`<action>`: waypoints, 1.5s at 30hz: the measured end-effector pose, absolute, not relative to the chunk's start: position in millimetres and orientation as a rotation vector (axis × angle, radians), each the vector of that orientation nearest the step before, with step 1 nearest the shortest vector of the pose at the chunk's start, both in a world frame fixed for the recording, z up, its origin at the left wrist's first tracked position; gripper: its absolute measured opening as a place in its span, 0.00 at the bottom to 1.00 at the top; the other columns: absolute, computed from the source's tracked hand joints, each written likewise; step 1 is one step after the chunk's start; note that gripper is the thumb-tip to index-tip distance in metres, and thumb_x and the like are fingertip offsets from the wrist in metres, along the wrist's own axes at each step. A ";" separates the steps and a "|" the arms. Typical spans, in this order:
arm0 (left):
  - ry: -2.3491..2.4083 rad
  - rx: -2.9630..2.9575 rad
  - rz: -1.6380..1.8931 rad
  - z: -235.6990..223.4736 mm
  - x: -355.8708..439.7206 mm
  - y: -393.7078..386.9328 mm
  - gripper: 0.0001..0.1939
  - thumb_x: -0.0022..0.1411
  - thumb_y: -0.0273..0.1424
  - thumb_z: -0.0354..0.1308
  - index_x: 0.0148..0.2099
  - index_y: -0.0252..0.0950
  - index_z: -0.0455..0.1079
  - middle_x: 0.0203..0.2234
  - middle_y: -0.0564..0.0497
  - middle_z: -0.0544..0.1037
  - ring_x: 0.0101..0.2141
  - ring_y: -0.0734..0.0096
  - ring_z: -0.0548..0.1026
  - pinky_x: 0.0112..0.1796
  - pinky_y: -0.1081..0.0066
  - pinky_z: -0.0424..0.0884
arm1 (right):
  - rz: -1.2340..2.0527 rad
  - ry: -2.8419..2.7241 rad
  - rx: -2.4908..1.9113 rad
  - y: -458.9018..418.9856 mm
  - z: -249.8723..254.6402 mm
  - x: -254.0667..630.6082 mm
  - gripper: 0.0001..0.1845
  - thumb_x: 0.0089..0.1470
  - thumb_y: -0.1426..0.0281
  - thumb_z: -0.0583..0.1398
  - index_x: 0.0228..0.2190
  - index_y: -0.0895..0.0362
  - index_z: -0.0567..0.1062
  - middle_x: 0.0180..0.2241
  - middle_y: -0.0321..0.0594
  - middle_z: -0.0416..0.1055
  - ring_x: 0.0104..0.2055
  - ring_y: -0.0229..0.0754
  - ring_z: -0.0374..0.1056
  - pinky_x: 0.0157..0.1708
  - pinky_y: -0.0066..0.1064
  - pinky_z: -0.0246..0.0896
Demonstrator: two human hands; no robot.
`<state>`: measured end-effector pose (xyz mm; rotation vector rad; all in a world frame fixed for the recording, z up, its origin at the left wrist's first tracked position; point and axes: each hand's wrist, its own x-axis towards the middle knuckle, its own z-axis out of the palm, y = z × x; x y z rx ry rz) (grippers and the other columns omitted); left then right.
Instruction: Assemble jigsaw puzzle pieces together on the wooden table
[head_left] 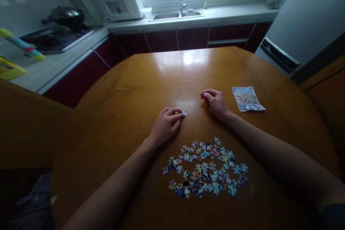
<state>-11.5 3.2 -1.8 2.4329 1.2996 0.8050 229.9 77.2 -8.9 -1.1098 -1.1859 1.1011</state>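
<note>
My left hand [167,124] pinches a small pale blue jigsaw piece [184,113] between thumb and fingers, low at the tabletop. To its right, my right hand [215,101] is closed in a pinch just above the wood; whatever its fingertips hold, if anything, is too small to make out. Between my forearms and nearer to me lies a spread of loose jigsaw pieces [205,169], many light blue, others purple, yellow or white. A creased picture sheet [247,99] with a colourful printed scene lies on the table beyond my right wrist.
The wooden table [107,133] has rounded ends and a glossy top. Behind it run a counter with a sink [176,15] and a microwave [121,5]. A pan [66,16] sits on the stove at left; a pale fridge [304,18] stands at right.
</note>
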 end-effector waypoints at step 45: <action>1.299 2.328 0.849 -2.8 -13.0 6.5 0.13 0.69 0.27 0.54 0.50 0.41 0.77 0.48 0.49 0.79 0.49 0.61 0.70 0.52 0.54 0.70 | 1.137 -2.405 -1.011 -38.5 67.6 201.5 0.06 0.54 0.72 0.62 0.32 0.55 0.82 0.29 0.38 0.76 0.28 0.36 0.66 0.30 0.28 0.57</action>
